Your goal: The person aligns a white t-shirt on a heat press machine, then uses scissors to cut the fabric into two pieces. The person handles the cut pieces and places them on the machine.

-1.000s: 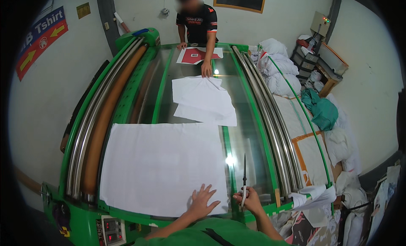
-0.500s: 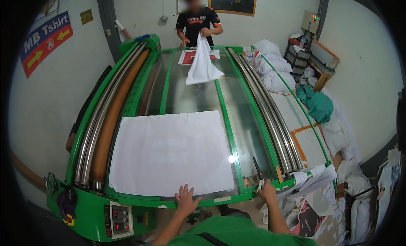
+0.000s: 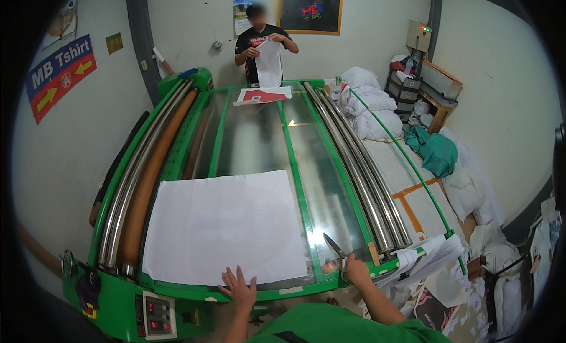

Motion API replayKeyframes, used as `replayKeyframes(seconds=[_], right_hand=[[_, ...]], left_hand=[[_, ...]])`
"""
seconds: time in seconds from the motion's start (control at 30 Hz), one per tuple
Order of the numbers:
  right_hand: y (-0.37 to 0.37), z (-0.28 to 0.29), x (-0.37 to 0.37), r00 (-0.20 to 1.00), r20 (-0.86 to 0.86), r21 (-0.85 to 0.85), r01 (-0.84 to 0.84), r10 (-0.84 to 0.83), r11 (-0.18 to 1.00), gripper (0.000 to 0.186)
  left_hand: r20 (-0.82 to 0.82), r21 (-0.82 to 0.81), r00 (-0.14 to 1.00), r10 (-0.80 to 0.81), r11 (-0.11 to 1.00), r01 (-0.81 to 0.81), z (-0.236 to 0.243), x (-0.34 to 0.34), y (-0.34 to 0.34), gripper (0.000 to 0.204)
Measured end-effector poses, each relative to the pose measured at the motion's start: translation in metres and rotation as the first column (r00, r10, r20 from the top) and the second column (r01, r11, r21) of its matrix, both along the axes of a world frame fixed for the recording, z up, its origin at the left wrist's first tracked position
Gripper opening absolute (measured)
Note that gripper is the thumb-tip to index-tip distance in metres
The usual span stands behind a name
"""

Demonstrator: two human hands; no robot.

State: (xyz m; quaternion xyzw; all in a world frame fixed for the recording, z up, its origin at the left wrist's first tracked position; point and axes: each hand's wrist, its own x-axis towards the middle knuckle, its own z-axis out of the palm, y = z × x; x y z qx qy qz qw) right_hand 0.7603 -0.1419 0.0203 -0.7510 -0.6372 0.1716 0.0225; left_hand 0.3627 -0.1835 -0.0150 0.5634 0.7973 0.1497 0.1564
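Note:
My left hand [image 3: 239, 290] is spread open on the near edge of a large white sheet [image 3: 224, 231]. That sheet lies flat over the glass top of a green-framed roller machine [image 3: 272, 293]. To the right, my right hand [image 3: 357, 271] is closed round the handles of a pair of scissors [image 3: 335, 246]. Their dark blades point up and left, above the glass beside the sheet, and my fingers partly hide the handles.
Across the machine a person [image 3: 262, 45] holds up a white cloth [image 3: 269, 66] over a red-and-white printed piece [image 3: 262, 96]. Metal rollers [image 3: 354, 160] run along both sides. A control panel [image 3: 158, 316] sits at the near left; white bundles [image 3: 368, 101] are heaped at the right.
The scissors have swung leftward and my right hand has shifted slightly with them. The other person has raised the white cloth off the glass toward their chest. The whole view has tilted a little.

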Motion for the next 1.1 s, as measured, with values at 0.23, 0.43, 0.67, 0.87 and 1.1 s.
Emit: replayKeyframes(seconds=[0.23, 0.43, 0.67, 0.87, 1.1], right_hand=[[-0.002, -0.008, 0.030, 0.970, -0.143, 0.014, -0.197, 0.197, 0.980, 0.068], [0.004, -0.002, 0.052, 0.932, -0.220, -0.070, -0.311, 0.290, 0.948, 0.064], [0.020, -0.021, 0.070, 0.867, -0.253, -0.023, -0.449, 0.429, 0.893, 0.061], [0.026, -0.014, 0.073, 0.832, -0.327, 0.048, -0.459, 0.448, 0.887, 0.047], [0.033, -0.005, 0.069, 0.813, -0.354, 0.008, -0.492, 0.462, 0.871, 0.056]], left_hand=[[-0.129, 0.014, 0.992, -0.004, 1.000, 0.006, 0.018, 0.046, 0.050, 0.102], [-0.098, -0.041, 0.991, -0.096, 0.995, 0.092, 0.017, 0.082, 0.107, 0.102], [-0.133, -0.024, 0.989, 0.070, 0.997, -0.074, 0.001, 0.101, 0.073, 0.093], [-0.148, 0.135, 0.971, 0.188, 0.976, -0.168, -0.006, 0.096, 0.038, 0.088], [-0.164, 0.177, 0.968, 0.190, 0.971, -0.160, -0.011, 0.098, 0.039, 0.086]])
